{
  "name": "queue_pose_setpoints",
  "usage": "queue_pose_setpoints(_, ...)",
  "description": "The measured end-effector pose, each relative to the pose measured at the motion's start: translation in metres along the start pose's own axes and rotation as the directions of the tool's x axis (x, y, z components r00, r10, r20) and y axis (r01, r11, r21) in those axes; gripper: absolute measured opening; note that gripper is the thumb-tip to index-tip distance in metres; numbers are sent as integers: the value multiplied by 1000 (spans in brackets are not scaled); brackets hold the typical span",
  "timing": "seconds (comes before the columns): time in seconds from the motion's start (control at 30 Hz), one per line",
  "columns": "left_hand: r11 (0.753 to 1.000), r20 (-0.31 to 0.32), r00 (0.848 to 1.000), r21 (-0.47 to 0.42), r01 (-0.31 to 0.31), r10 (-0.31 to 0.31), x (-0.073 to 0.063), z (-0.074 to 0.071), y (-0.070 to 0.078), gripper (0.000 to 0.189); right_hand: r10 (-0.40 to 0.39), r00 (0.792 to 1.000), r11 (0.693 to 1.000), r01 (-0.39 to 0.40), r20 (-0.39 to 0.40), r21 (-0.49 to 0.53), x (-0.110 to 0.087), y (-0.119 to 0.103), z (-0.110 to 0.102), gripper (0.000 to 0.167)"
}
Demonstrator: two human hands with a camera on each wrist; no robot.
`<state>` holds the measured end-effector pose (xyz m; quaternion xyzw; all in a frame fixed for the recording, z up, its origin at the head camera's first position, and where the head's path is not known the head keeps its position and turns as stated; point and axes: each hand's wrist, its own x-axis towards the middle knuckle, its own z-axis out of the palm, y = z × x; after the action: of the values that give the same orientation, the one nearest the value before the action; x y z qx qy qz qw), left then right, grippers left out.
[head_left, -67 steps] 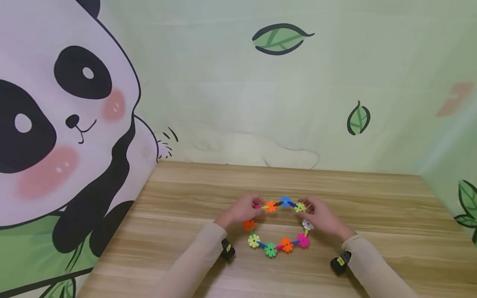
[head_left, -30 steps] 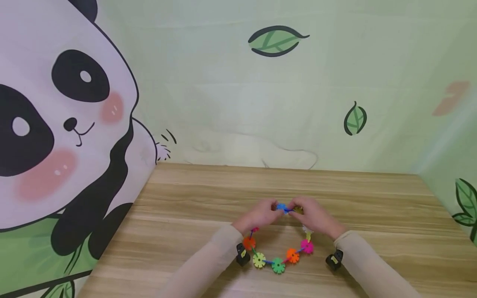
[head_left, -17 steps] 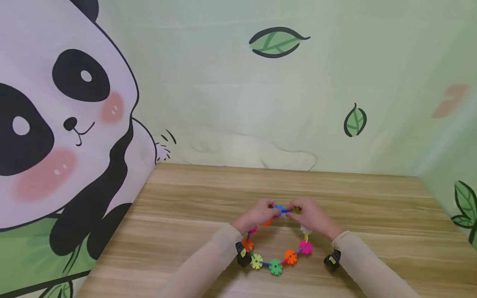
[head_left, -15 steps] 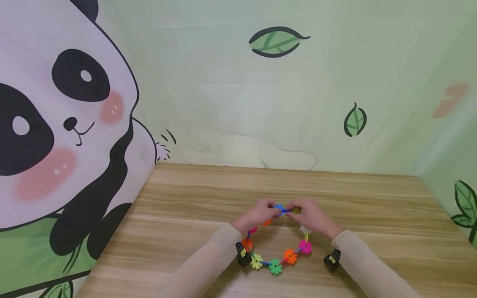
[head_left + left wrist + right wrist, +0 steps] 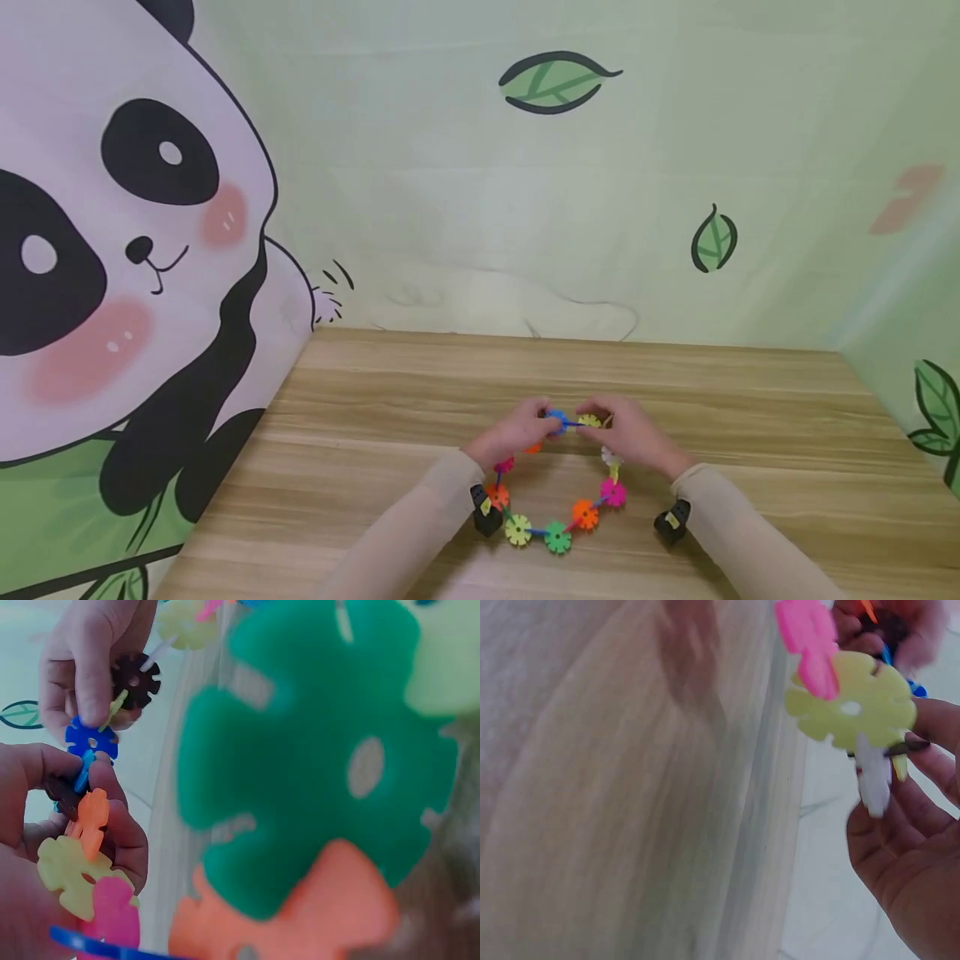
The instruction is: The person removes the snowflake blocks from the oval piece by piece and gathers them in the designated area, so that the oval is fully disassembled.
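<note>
A closed ring of colourful notched plastic snowflake discs hangs between both hands, its near side toward me with a green disc [image 5: 557, 537] and orange disc [image 5: 586, 514]. My left hand [image 5: 517, 435] pinches the far side at a light blue disc [image 5: 557, 422]. Opposite it, my right hand [image 5: 633, 433] holds the ring by a yellow-green disc [image 5: 588, 422], thumb below. In the left wrist view a dark blue disc [image 5: 91, 740] sits under the right thumb. A white disc [image 5: 873, 776] hangs beside the right fingers in the right wrist view. The fingers partly hide several links.
A wood-grain table [image 5: 405, 375] lies beneath. Behind it rises a pale green printed wall [image 5: 420, 167], with a large panda picture [image 5: 172, 275] at left. Each wrist wears a small black camera [image 5: 672, 522].
Over two seconds, my hands have come together at the blue disc and the ring's near side has dropped toward me. Lately the right fingers have edged apart, showing more of the yellow-green disc.
</note>
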<state>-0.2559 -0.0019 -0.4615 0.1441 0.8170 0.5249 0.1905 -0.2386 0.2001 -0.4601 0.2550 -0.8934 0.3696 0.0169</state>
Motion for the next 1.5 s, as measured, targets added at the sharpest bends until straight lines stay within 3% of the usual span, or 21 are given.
queue_pose_setpoints(0.17, 1000, -21, 1000, 3, 11, -11, 0, -1, -2, 16, 63, 998, 996, -63, 14, 70, -3, 4, -2, 20)
queue_pose_setpoints(0.33, 998, -48, 999, -67, -22, 19, -1, -4, -9, 23, 92, 996, 991, -91, -5, 100, -6, 5, -2, 12)
queue_pose_setpoints(0.47, 991, -21, 999, -126, -40, 37, -2, -11, -13, 24, 104, 994, 987, -100, -26, 126, -8, 6, -4, 6)
queue_pose_setpoints(0.77, 999, 80, 997, 39, 21, -24, -4, -28, -19, 17, 127, 992, 986, -125, -13, 110, -12, 14, -8, 7)
queue_pose_setpoints(1.0, 993, 93, 995, 117, 34, -45, -2, -30, -24, 24, 144, 989, 983, -145, 13, 115, -13, 16, -7, 9)
queue_pose_setpoints(1.17, 995, 98, 995, 100, 17, -27, -1, -26, -22, 26, 138, 990, 982, -139, 13, 125, -13, 14, -7, 12)
queue_pose_setpoints(1.3, 987, 81, 997, 158, -15, 3, 0, -23, -17, 24, 127, 992, 983, -127, 12, 135, -12, 12, -7, 13)
queue_pose_setpoints(1.5, 966, 57, 992, 225, -126, 116, 2, -17, -8, 22, 107, 994, 985, -108, 18, 131, -11, 10, -7, 15)
